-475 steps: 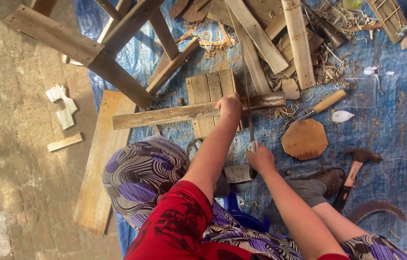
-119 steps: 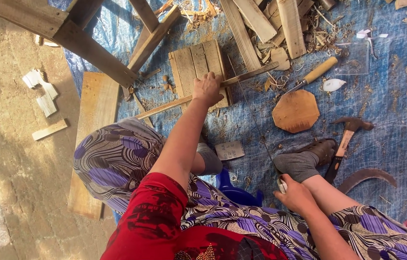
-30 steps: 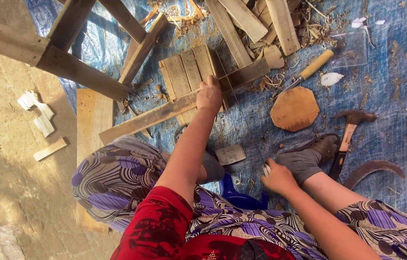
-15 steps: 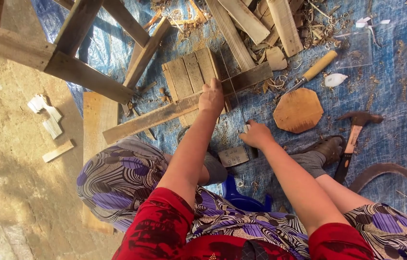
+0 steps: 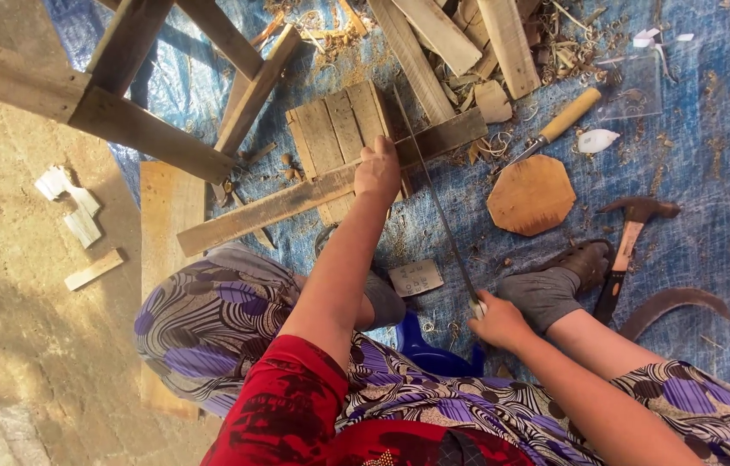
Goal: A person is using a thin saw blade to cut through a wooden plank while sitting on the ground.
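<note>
Your left hand [image 5: 380, 169] is pressed flat-ish, fingers curled over the long plank [image 5: 330, 185], pinning it across the small slatted panel [image 5: 343, 138] on the blue tarp [image 5: 710, 198]. Your right hand [image 5: 496, 321] is closed around the pale handle end of a thin saw blade [image 5: 434, 194]; the blade runs from that hand up and over the plank, just right of the left hand. I cannot tell whether the teeth are actually biting the wood, the blade is too thin in this view.

Handling: the plank looks stiff, dry and rough, fairly light for its length, and likely to pivot unless you hold it close to the cut, as now. Splinters are a risk along the edges. The blade looks narrow and springy, so it may buckle if pushed hard; grip at the handle only.

Counts:
- one long plank under the hand
- one slatted panel, about four slats
- one saw blade
- one hammer [image 5: 626, 243]
- one curved sickle [image 5: 667, 304]
- one wooden-handled tool [image 5: 555, 125]
- one eight-sided wooden board [image 5: 531, 195]
- one wide board [image 5: 166, 259] lying by your left knee
- one wooden frame [image 5: 115, 95] at upper left
- several loose offcuts at the top edge, number unclear.
</note>
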